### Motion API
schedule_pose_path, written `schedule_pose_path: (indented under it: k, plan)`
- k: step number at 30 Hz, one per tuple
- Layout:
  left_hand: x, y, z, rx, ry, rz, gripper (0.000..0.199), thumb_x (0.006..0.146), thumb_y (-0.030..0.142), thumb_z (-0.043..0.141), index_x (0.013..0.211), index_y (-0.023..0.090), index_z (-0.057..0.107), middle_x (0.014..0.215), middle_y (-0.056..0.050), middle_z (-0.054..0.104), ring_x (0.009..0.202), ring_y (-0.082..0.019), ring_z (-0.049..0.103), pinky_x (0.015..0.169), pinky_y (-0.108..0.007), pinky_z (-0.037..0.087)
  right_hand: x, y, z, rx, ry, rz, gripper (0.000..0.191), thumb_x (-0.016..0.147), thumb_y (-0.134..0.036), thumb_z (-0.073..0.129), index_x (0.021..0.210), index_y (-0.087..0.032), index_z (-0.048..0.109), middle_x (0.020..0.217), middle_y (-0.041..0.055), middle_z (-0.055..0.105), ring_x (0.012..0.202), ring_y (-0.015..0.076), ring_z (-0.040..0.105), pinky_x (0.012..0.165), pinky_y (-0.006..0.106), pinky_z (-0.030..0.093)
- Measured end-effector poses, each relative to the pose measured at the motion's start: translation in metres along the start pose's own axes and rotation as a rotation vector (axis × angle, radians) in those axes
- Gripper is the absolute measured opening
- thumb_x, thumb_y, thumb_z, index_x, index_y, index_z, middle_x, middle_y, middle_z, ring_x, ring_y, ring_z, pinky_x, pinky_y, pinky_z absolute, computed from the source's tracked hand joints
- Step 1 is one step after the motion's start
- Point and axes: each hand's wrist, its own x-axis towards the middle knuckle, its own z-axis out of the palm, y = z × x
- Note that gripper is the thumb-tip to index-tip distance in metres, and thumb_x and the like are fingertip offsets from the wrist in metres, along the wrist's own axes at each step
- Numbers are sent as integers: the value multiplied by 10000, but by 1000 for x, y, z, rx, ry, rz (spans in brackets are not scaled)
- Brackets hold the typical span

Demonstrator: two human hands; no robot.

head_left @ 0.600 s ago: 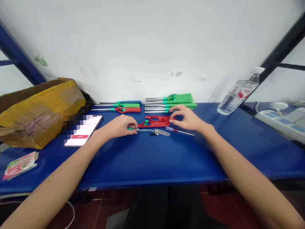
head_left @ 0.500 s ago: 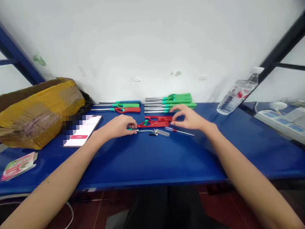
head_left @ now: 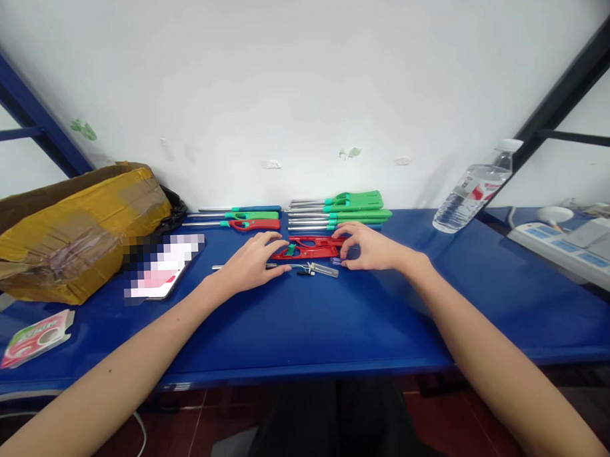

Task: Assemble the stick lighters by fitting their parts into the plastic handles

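Observation:
My left hand (head_left: 256, 262) is open, thumb and fingers apart, over a thin metal lighter tube (head_left: 221, 267) and beside the red lighter casing halves (head_left: 316, 252). A green trigger (head_left: 290, 250) sits at the casing's left end. Just right of the left thumb lie a clear fuel tank (head_left: 325, 270) and a small black part (head_left: 304, 273) with thin wires. My right hand (head_left: 368, 247) is open too, its curved fingers at the casing's right end. Near its thumb tip is the clear purplish handle of a screwdriver (head_left: 335, 261); the shaft is hidden under the hand.
Behind the casing lie several green lighters (head_left: 357, 201) and, further left, a red lighter (head_left: 257, 225) among others. A phone (head_left: 166, 266), a taped cardboard box (head_left: 85, 229) and a small carton (head_left: 37, 339) stand left. At right are a water bottle (head_left: 474, 192) and a power strip (head_left: 566, 249).
My left hand has shifted right and spread its fingers, showing the metal tube's left end. My right hand has come down onto the area of the screwdriver, covering its shaft.

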Motion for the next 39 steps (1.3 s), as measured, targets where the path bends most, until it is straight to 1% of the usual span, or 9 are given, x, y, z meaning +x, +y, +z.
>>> schedule_pose_path:
  k: [4, 7, 10, 12, 15, 20, 26, 31, 39]
  plan:
    - [0, 1, 2, -13, 22, -33, 507, 933, 530, 494, 1288, 175, 572, 1345, -151, 507, 1238, -316, 487, 1043, -477, 420, -4, 4, -8, 18, 7, 70, 40, 704, -250, 729, 720, -213, 734, 1251, 86, 611, 1259, 309, 496, 1077, 480, 400]
    - [0, 4, -1, -40, 16, 10, 487, 940, 524, 490, 1285, 195, 585, 1363, -136, 509, 1255, -301, 484, 1062, -471, 407, -7, 6, -17, 56, 48, 110, 98, 742, -287, 687, 778, -207, 731, 1210, 83, 649, 1157, 279, 582, 1005, 428, 461]
    - [-1, 7, -4, -46, -29, 73, 482, 941, 526, 491, 1301, 219, 582, 1435, -113, 469, 1317, -296, 435, 1095, -475, 373, -9, 4, -25, 103, 73, 151, 145, 790, -306, 618, 803, -198, 715, 999, 58, 735, 927, 232, 672, 868, 367, 509]
    - [-2, 8, -4, -35, -69, 86, 494, 942, 540, 481, 1312, 228, 580, 1474, -103, 437, 1354, -297, 397, 1116, -480, 346, -9, 3, -27, 128, 99, 232, 172, 811, -317, 587, 840, -190, 701, 837, 39, 751, 755, 204, 679, 734, 327, 515]
    - [-2, 7, -3, -17, -111, 82, 536, 936, 573, 468, 1339, 232, 564, 1506, -98, 402, 1383, -297, 363, 1129, -483, 328, -9, 6, -26, 157, 158, 310, 213, 835, -358, 570, 908, -185, 672, 747, 35, 743, 646, 186, 662, 611, 286, 480]
    - [-1, 6, -3, -2, -142, 82, 539, 935, 594, 453, 1331, 250, 575, 1525, -85, 378, 1395, -298, 347, 1130, -493, 314, -7, 20, -18, -14, 296, 301, 189, 846, -353, 575, 912, -195, 655, 834, 46, 737, 680, 180, 654, 634, 279, 461]
    - [-1, 6, -4, -18, -167, 57, 551, 935, 594, 451, 1343, 243, 567, 1453, -103, 476, 1335, -297, 425, 1098, -471, 356, -4, 21, -6, -196, 235, 411, 140, 874, -339, 567, 912, -226, 641, 884, 33, 739, 813, 203, 665, 599, 269, 414]
    - [0, 4, -5, -55, -161, 54, 531, 932, 583, 461, 1300, 227, 605, 1357, -104, 567, 1264, -297, 493, 1061, -457, 396, -4, 23, 4, -285, 180, 533, 159, 887, -277, 524, 997, -224, 626, 954, 75, 732, 874, 245, 669, 612, 294, 431]
    - [0, 0, -10, -47, -139, 58, 499, 918, 578, 495, 1214, 213, 663, 1290, -99, 614, 1216, -293, 529, 1037, -441, 417, -2, 22, 8, -247, 120, 546, 183, 873, -203, 511, 1019, -227, 618, 1032, 92, 714, 926, 260, 668, 695, 338, 485]
